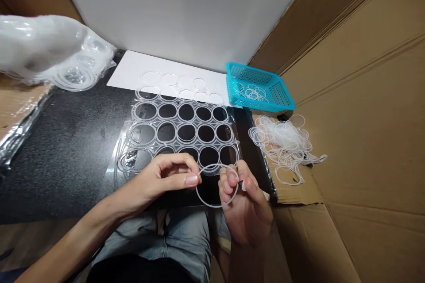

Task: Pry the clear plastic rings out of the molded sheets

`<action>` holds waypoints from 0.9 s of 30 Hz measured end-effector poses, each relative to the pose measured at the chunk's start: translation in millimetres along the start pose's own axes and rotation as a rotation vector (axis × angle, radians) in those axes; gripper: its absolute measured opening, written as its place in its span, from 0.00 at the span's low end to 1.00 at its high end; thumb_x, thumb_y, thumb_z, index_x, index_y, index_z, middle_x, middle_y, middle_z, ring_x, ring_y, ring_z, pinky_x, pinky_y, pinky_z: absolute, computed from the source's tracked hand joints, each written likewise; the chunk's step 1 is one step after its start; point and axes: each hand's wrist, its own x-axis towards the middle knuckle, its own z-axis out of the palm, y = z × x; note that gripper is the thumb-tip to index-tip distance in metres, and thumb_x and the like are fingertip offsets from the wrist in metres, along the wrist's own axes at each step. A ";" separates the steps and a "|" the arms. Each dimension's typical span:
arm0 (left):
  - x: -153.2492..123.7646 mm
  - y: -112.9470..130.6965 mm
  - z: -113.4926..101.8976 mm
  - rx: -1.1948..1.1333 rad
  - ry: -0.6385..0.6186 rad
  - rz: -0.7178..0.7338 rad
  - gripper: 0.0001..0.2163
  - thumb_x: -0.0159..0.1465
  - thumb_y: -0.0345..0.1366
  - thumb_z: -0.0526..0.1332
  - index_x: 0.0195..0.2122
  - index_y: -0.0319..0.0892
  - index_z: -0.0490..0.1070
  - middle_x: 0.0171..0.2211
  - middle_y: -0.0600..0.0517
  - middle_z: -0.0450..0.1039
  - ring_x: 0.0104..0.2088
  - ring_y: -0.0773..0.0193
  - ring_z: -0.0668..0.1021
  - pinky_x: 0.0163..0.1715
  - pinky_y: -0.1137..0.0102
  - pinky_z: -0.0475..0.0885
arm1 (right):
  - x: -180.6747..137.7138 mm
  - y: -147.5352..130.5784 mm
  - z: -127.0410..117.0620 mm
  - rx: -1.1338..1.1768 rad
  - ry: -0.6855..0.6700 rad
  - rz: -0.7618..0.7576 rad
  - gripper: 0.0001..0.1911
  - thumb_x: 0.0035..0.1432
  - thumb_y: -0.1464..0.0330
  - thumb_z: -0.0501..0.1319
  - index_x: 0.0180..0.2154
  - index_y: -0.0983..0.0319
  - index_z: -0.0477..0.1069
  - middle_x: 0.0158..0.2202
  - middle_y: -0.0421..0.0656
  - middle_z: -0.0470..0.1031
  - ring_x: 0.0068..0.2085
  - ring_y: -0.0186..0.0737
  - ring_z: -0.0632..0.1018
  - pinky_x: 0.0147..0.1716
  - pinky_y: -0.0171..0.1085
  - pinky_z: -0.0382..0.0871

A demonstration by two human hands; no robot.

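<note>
A thin translucent ring (217, 206) is held up near the table's front edge. My left hand (175, 174) pinches its left side between thumb and fingers. My right hand (247, 203) is closed at the ring's right side, palm up, with curled fingers by the rim. Between its thumb and fingers is a small slim white tool (243, 185) with a dark tip; most of it is hidden, so its kind is unclear. Just beyond both hands lies a clear plastic sheet (177, 141) with rows of round rings, its near edge partly covered by my left hand.
A blue perforated basket (285, 106) holding several thin rings stands at the back right. Below it, a tangled heap of translucent rings (282, 137) lies on cardboard. Stacked clear plastic (59, 48) sits at left. White paper (122, 70) lies along the back wall; cardboard walls (372, 119) rise at right.
</note>
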 end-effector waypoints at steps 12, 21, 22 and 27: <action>4.8 -7.6 1.2 -0.117 0.075 0.018 0.09 0.65 0.42 0.73 0.34 0.42 0.80 0.30 0.53 0.72 0.33 0.68 0.72 0.37 0.72 0.67 | 8.0 4.3 -0.7 -0.003 0.052 -0.019 0.23 0.57 0.54 0.70 0.29 0.56 0.57 0.29 0.38 0.63 0.32 0.40 0.67 0.31 0.37 0.66; 4.1 -9.5 -0.9 -0.149 0.102 0.016 0.10 0.66 0.42 0.73 0.33 0.42 0.79 0.30 0.55 0.72 0.33 0.69 0.70 0.38 0.74 0.64 | 4.5 3.9 -1.4 0.180 0.147 0.060 0.19 0.53 0.58 0.76 0.30 0.58 0.69 0.30 0.39 0.69 0.35 0.38 0.73 0.37 0.35 0.72; 3.9 -9.6 -1.1 -0.147 0.103 0.018 0.10 0.66 0.42 0.73 0.33 0.42 0.79 0.30 0.55 0.72 0.33 0.69 0.69 0.37 0.74 0.63 | 4.0 4.1 -1.8 0.197 0.139 0.059 0.18 0.53 0.58 0.76 0.30 0.58 0.70 0.30 0.39 0.70 0.35 0.38 0.73 0.37 0.34 0.72; 3.2 -10.0 -2.7 -0.116 0.127 0.003 0.10 0.66 0.43 0.73 0.33 0.42 0.79 0.30 0.55 0.71 0.33 0.69 0.69 0.37 0.73 0.62 | 2.8 5.7 -1.7 0.244 0.084 0.055 0.15 0.55 0.59 0.76 0.30 0.59 0.73 0.31 0.40 0.72 0.36 0.38 0.74 0.39 0.34 0.73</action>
